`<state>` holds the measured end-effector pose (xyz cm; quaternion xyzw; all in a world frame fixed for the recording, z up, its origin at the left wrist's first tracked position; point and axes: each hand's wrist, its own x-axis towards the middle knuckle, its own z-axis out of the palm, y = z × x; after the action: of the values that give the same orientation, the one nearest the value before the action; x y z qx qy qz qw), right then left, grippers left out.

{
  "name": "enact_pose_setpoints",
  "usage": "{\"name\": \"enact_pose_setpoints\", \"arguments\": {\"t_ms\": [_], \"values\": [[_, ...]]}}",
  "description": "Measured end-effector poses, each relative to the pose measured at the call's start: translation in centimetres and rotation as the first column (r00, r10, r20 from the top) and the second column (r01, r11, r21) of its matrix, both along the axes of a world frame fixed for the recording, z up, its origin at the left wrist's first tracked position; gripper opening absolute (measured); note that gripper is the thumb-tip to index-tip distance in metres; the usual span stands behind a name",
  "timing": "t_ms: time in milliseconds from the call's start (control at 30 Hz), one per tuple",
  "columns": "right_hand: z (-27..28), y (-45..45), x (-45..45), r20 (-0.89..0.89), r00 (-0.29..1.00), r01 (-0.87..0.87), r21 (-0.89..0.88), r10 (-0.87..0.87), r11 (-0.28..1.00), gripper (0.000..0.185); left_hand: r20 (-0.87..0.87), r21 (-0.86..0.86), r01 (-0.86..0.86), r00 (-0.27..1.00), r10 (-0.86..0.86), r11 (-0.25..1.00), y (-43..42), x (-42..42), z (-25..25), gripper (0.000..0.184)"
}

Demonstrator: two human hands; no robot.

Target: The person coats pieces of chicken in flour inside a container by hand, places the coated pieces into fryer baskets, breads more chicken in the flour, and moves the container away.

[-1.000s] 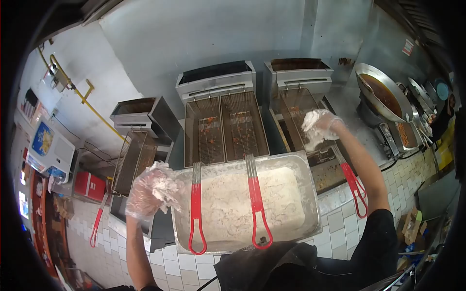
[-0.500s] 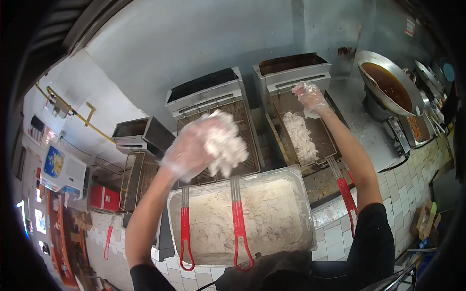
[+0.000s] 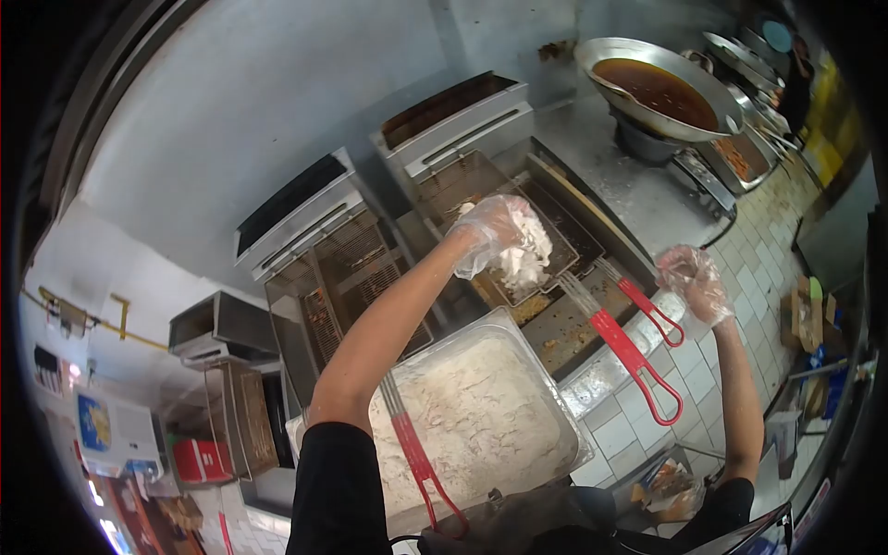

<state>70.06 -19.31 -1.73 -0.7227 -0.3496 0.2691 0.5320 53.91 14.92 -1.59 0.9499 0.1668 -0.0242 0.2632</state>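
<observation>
My left hand (image 3: 490, 231), in a clear plastic glove, is closed round white floured pieces (image 3: 525, 259) above the wire fryer basket (image 3: 462, 176) of the right fryer. That basket has a red handle (image 3: 634, 361). My right hand (image 3: 694, 285), also gloved, hangs at the right beyond the red handles, its fingers curled; what they hold, if anything, is hidden. The metal tray of flour (image 3: 481, 407) lies below my left forearm, with another red basket handle (image 3: 425, 472) across it.
A large wok of brown oil (image 3: 659, 92) sits at the upper right, near a tray of browned food (image 3: 740, 159). More wire baskets (image 3: 356, 277) stand in the middle fryer. A red box (image 3: 202, 460) is at the lower left. Part of a person (image 3: 797, 88) shows at the far upper right.
My left hand has carried the floured pieces rightward to the right fryer's basket. My right hand has drawn back from that basket toward the lower right. The view has turned to the right.
</observation>
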Motion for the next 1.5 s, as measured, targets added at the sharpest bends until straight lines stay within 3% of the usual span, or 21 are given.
{"name": "enact_pose_setpoints", "arguments": {"t_ms": [100,133,200,267,367,500,533,633,767,800,833,867,933,967,1000,1033,1133,1200,1233,1300,1500], "values": [[-0.4,-3.6,0.1,-0.019,0.996,0.086,-0.087,-0.088,0.992,0.018,-0.006,0.221,0.079,0.997,-0.08,0.972,2.9,2.6,-4.5,0.033],[-0.5,-4.3,0.0,-0.027,0.993,0.11,-0.123,-0.114,0.986,0.019,-0.049,0.212,-0.029,0.998,0.04,0.977,5.3,4.2,-7.3,0.023],[-1.3,-4.8,-0.6,-0.032,0.99,0.13,-0.135,-0.135,0.982,0.019,-0.144,0.635,0.131,0.988,-0.05,0.761,8.0,3.5,-6.4,0.021],[-1.8,-4.8,-0.7,-0.036,0.99,0.126,-0.153,-0.133,0.98,0.017,-0.237,0.786,0.163,0.97,0.048,0.597,10.3,2.8,-4.3,0.019],[-1.5,-3.1,-1.4,-0.114,0.987,0.101,-0.123,-0.115,0.987,0.017,0.027,0.634,-0.214,0.967,0.255,0.744,12.6,1.2,-2.9,0.018],[-3.4,0.6,-0.9,0.15,0.988,-0.021,-0.108,0.037,0.994,0.014,-0.02,0.648,-0.168,0.971,0.238,0.743,10.6,-2.6,2.6,0.017],[-5.1,1.8,-0.4,0.409,0.911,0.027,-0.166,0.044,0.986,0.014,0.089,0.475,-0.306,0.949,0.302,0.825,8.9,-4.3,4.1,0.019],[-7.6,4.3,-0.1,0.695,0.691,0.045,-0.32,0.202,0.946,0.013,0.187,0.198,-0.393,0.914,0.359,0.898,2.6,-11.1,9.0,0.017],[-9.5,8.0,-0.3,0.264,0.964,0.066,-0.163,-0.021,0.984,0.007,0.188,-0.011,-0.433,0.885,0.427,0.901,-1.3,-21.4,11.8,0.016],[-5.8,8.8,-2.7,0.147,0.985,0.105,-0.133,-0.085,0.986,0.005,0.195,-0.095,-0.445,0.869,0.455,0.89,-1.6,-24.6,11.5,0.017],[-6.0,9.1,-2.3,0.108,0.993,0.056,-0.03,-0.053,0.998,0.005,0.197,-0.406,-0.455,0.803,0.563,0.792,-2.8,-27.8,11.6,0.016],[-3.8,9.3,-3.4,0.2,0.98,0.017,0.008,-0.019,1.0,0.005,0.299,-0.816,-0.204,0.65,0.698,0.54,-4.1,-30.9,10.6,0.016],[-1.5,8.6,-4.8,0.19,0.981,-0.072,0.201,0.034,0.977,0.011,0.147,-0.79,-0.362,0.672,0.726,0.495,-5.1,-38.0,9.8,0.021],[2.0,7.5,-6.4,0.161,0.975,-0.168,0.095,0.152,0.981,0.018,0.084,-0.717,-0.496,0.637,0.766,0.49,-6.8,-41.2,9.6,0.026],[3.4,6.7,-7.8,-0.115,0.96,-0.22,0.262,0.257,0.94,0.025,0.066,-0.679,-0.57,0.58,0.812,0.463,-8.3,-44.7,8.7,0.025],[6.7,5.8,-12.1,0.287,0.925,-0.301,0.152,0.249,0.941,0.026,0.06,-0.632,-0.637,0.527,0.848,0.441,-9.5,-48.1,7.6,0.025],[5.6,4.3,-17.6,-0.161,0.88,-0.448,0.035,0.447,0.894,0.031,0.116,-0.592,-0.726,0.353,0.928,0.35,-13.5,-53.1,5.3,0.019],[2.7,4.9,-20.5,-0.068,0.789,-0.605,-0.261,0.611,0.752,0.041,0.067,-0.761,-0.614,0.243,0.968,0.207,-16.4,-55.5,2.8,0.018],[0.1,5.6,-22.4,0.152,0.641,-0.592,-0.526,0.752,0.611,0.047,0.055,-0.716,-0.641,0.343,0.938,0.276,-17.1,-56.2,0.9,0.018],[-4.1,6.4,-27.6,0.357,0.453,-0.545,-0.614,0.817,0.57,0.047,-0.022,-0.59,-0.688,0.536,0.844,0.422,-18.6,-56.2,-2.4,0.02],[-12.2,9.2,-38.8,0.322,0.272,-0.785,-0.47,0.907,0.403,0.042,-0.323,0.007,-0.513,0.811,0.488,0.858,-22.1,-48.7,-10.4,0.024]]}}
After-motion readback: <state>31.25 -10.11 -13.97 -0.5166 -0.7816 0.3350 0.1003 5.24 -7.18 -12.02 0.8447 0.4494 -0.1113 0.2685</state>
